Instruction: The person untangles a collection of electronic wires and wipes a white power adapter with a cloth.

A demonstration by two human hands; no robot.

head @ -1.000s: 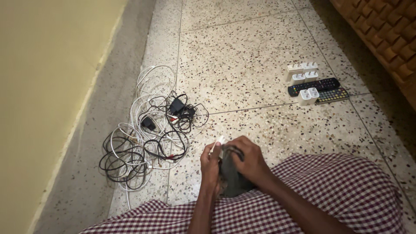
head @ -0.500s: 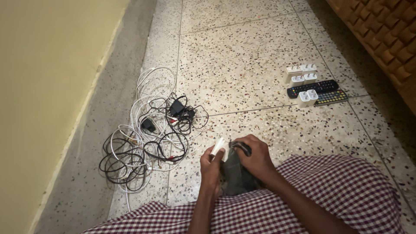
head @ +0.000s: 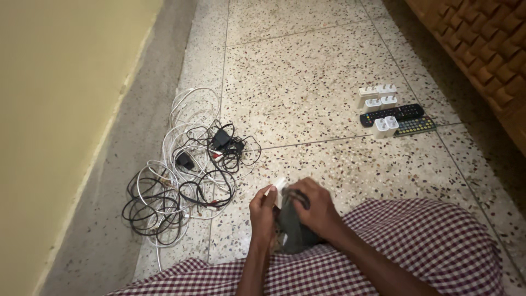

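Terrazzo floor [head: 307, 60] fills most of the view, speckled and pale, with a yellow wall [head: 60, 109] running along the nine o'clock side and a carved wooden cabinet [head: 482, 49] at two o'clock. Checked red-and-white cloth [head: 427, 246] covers the person's lap across the six and four o'clock edge. At nine o'clock from the hands lies a tangle of cables [head: 186, 175], white and black loops mixed, with two small black adapters resting in it. Near one o'clock, well apart from the hands, sit white plug adapters [head: 378, 97] in pairs, a black remote [head: 392, 114] between them, and a second remote with coloured buttons [head: 415, 126] just beside it.

Just above the lap, the right hand [head: 315, 211] is closed over a dark grey pouch [head: 296, 233] and a black cord at its top. The left hand [head: 263, 211] pinches a small white charger block [head: 278, 189] between thumb and fingertips, touching the pouch's upper edge. No labels are readable.
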